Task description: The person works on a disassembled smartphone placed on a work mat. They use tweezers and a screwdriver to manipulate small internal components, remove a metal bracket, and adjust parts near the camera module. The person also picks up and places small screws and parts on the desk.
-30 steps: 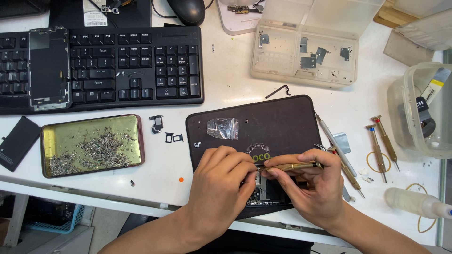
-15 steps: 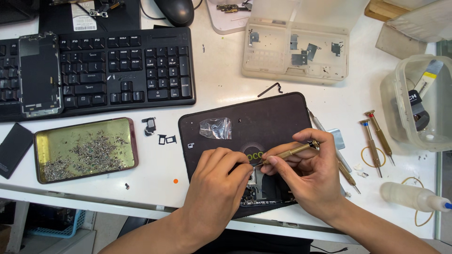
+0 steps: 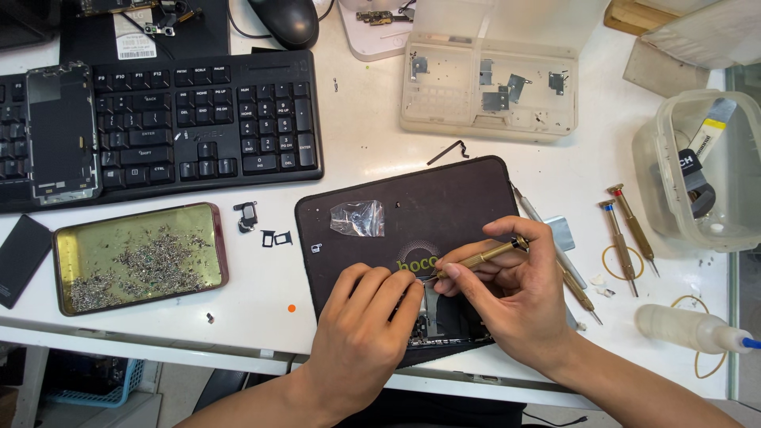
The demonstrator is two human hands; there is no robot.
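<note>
Phone repair bench: screwdrivers point(image 3: 626, 230), screw tray point(image 3: 139, 257), parts box point(image 3: 487, 91).

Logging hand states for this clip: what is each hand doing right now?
Left hand: fingers curled down on the phone, steadying it.
Right hand: fingers closed on a gold screwdriver.

Left hand point(image 3: 361, 337) curled flat; right hand point(image 3: 515, 297) fingers point(image 3: 464, 273) pinched.

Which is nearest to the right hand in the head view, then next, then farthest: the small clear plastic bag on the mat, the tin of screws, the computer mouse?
From the right hand:
1. Small clear plastic bag, on the black mat, up and to the hand's left.
2. Tin of screws, far left, near the table's front edge.
3. Computer mouse, at the top, behind the keyboard.
</note>
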